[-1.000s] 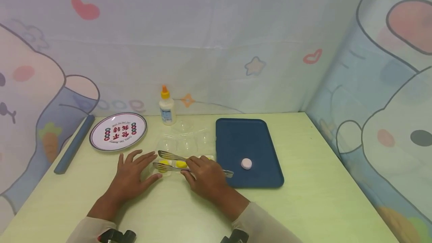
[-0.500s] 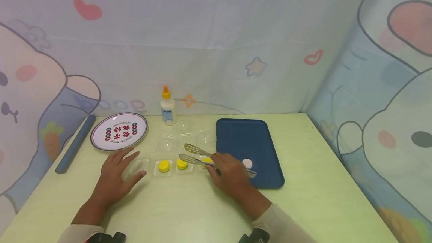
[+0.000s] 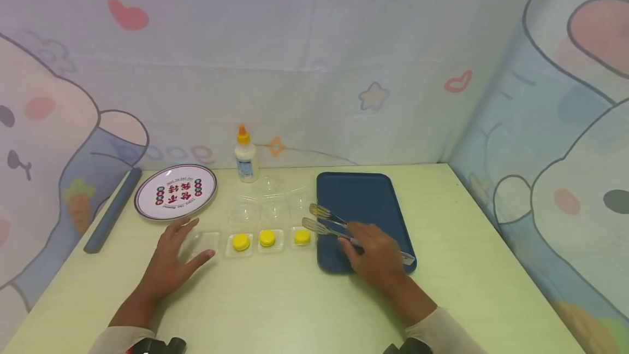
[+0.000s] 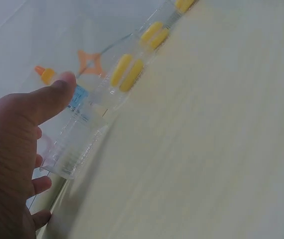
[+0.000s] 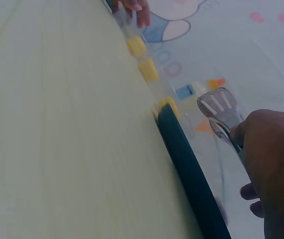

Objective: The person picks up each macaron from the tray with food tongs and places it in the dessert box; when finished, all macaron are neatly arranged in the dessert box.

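Note:
My right hand (image 3: 375,253) grips metal serving tongs (image 3: 334,220) over the blue tray (image 3: 351,193). The tongs' slotted ends stand apart with nothing between them. A pale pink macaron (image 5: 221,209) shows partly behind the tray's edge in the right wrist view; my hand hides it in the head view. On the left, my left hand (image 3: 169,258) has thumb and fingers spread beside a clear plastic box (image 3: 210,240); whether it touches cannot be told. To that box's right stand three clear boxes, each with a yellow macaron (image 3: 241,242), (image 3: 267,238), (image 3: 302,237).
Behind the boxes lie several clear domed lids (image 3: 275,209). A glue-type squeeze bottle (image 3: 246,160) with a yellow and orange cap stands at the back. Far left are an oval plate (image 3: 176,192) with red lettering and a grey-blue roll (image 3: 113,212). Printed cloth hangs behind the table.
My right hand has carried the tongs rightward from the yellow macarons to above the tray, covering the pink one. My left hand has drawn back left to the leftmost box.

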`<action>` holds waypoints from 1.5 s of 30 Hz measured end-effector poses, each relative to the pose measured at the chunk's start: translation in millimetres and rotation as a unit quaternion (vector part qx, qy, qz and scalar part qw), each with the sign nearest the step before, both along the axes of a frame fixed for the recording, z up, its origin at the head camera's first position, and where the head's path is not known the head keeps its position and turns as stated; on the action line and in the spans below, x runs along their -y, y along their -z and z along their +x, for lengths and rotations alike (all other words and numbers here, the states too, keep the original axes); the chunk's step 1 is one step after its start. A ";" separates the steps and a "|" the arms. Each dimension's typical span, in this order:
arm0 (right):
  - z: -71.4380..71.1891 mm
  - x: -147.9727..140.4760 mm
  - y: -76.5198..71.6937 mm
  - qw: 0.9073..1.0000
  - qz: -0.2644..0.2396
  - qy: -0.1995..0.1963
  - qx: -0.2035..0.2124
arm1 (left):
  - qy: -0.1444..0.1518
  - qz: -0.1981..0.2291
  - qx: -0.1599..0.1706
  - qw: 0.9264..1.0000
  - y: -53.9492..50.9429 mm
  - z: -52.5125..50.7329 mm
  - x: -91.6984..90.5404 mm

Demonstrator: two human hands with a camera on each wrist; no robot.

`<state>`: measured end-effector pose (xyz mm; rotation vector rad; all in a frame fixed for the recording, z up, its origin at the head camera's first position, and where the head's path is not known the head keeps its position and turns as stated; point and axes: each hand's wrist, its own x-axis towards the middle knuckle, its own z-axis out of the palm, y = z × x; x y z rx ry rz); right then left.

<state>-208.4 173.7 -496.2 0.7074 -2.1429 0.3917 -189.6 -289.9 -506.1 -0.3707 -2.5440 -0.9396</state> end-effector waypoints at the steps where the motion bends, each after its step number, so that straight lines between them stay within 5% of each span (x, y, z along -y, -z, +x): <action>1: 0.4 -4.4 -0.2 1.000 -0.002 -0.002 -0.001 | 0.000 -0.001 0.002 1.000 0.9 -0.1 0.4; 13: 4.3 -52.8 -2.5 1.000 -0.008 -0.003 0.003 | -0.003 -0.032 0.026 0.999 3.7 -0.5 2.8; 24: 0.4 -79.3 -0.9 1.000 -0.013 -0.013 0.008 | -0.001 -0.059 0.005 0.998 4.3 -1.9 0.5; 45: 2.2 -101.3 -1.9 0.999 -0.022 0.013 0.040 | -0.005 -0.054 0.034 0.998 0.7 0.8 1.6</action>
